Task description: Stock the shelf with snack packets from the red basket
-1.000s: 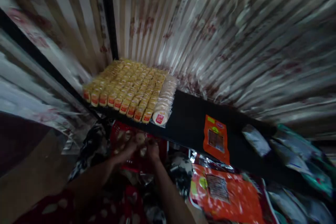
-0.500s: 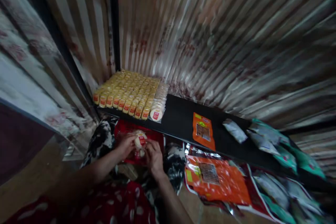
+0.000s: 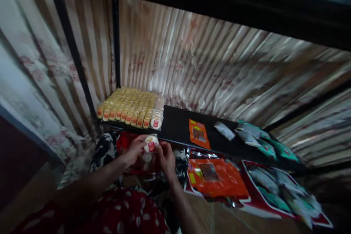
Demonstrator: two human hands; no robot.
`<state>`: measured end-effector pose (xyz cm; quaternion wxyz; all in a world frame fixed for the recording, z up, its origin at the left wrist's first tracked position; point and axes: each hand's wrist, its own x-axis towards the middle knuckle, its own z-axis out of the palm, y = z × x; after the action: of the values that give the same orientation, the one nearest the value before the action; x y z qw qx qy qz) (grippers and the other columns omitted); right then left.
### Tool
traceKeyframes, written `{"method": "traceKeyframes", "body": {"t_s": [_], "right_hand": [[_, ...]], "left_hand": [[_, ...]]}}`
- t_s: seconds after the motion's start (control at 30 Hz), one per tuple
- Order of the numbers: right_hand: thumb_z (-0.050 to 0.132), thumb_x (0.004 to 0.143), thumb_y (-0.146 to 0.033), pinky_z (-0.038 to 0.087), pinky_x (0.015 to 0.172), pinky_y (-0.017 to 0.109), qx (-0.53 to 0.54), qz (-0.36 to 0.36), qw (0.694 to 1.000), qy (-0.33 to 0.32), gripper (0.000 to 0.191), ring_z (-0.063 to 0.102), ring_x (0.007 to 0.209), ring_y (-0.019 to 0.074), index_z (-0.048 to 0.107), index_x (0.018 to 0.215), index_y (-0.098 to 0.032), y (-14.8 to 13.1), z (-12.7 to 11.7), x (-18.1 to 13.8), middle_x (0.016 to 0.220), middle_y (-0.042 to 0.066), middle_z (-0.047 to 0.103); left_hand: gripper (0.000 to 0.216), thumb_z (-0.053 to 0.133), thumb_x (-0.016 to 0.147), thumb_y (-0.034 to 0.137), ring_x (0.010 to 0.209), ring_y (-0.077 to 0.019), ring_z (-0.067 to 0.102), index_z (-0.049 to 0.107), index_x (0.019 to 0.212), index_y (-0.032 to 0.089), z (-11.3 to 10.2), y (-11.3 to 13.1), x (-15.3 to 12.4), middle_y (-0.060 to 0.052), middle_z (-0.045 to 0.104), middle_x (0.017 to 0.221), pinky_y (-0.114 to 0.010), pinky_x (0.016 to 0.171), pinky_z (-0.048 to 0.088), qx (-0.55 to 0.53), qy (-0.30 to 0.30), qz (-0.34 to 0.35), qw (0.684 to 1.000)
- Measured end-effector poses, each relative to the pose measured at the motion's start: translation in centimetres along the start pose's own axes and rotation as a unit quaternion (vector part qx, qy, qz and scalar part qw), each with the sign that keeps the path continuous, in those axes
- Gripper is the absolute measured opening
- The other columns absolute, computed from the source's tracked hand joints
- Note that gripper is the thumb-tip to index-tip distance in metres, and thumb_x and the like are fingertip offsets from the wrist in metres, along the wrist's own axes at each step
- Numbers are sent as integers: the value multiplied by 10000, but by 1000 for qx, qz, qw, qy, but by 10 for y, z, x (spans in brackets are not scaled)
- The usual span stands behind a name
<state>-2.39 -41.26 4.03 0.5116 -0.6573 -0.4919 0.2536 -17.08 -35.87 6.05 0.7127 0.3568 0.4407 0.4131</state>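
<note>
My left hand [image 3: 134, 150] and my right hand [image 3: 166, 157] are close together just below the front edge of a black shelf [image 3: 178, 128]. Between them they hold a clear-wrapped roll of round biscuits [image 3: 150, 145] with a red and white label on its end. Both hands have their fingers curled round it. On the shelf's left end, several matching rolls [image 3: 128, 108] lie packed side by side in a block, mostly yellow-wrapped, with one clear-wrapped row [image 3: 157, 115] on the right side.
An orange packet [image 3: 198, 133] and silver and green packets [image 3: 253, 137] lie further right on the shelf. Larger orange packets [image 3: 215, 179] and more green ones [image 3: 279, 190] lie below. Corrugated metal [image 3: 205, 69] forms the back wall. A dark shelf [image 3: 246, 3] hangs overhead.
My hands have lifted the biscuit roll up from the red bag towards the shelf edge. My view has tilted up and back, bringing the upper shelf into sight.
</note>
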Motion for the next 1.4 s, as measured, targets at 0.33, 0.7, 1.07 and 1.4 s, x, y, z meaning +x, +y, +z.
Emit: {"method": "traceKeyframes", "body": {"t_s": [0.33,0.7,1.07,1.4], "right_hand": [[649,689,-473,515,737,323,145,59,981,-117,326,656,763,214,660,803,-168,14,-16,10,809,55,716],[588,677,-395,510,736,302,85,54,994,-36,316,650,770,205,677,857,-151,40,3,96,829,62,724],[583,704,-421,486,675,278,-62,15,998,16,280,620,736,200,680,744,-162,52,35,144,746,62,699],[489,763,-395,486,733,291,-116,-1,993,-6,348,657,810,212,626,986,-165,61,35,156,917,83,705]], "left_hand": [[388,606,668,62,957,-192,640,624,1045,152,12,-6,19,-82,690,1036,-296,851,492,106,-43,65,991],[379,521,704,25,1058,-217,577,609,1050,150,32,-26,68,-119,596,1152,-335,968,421,367,101,154,912],[603,471,632,-43,1315,-250,417,584,1193,144,42,-35,105,-135,346,1477,-376,1107,336,305,56,124,942],[650,495,606,-45,1372,-253,337,598,1219,144,50,-36,106,-120,378,1472,-356,1161,245,297,80,144,941]]}}
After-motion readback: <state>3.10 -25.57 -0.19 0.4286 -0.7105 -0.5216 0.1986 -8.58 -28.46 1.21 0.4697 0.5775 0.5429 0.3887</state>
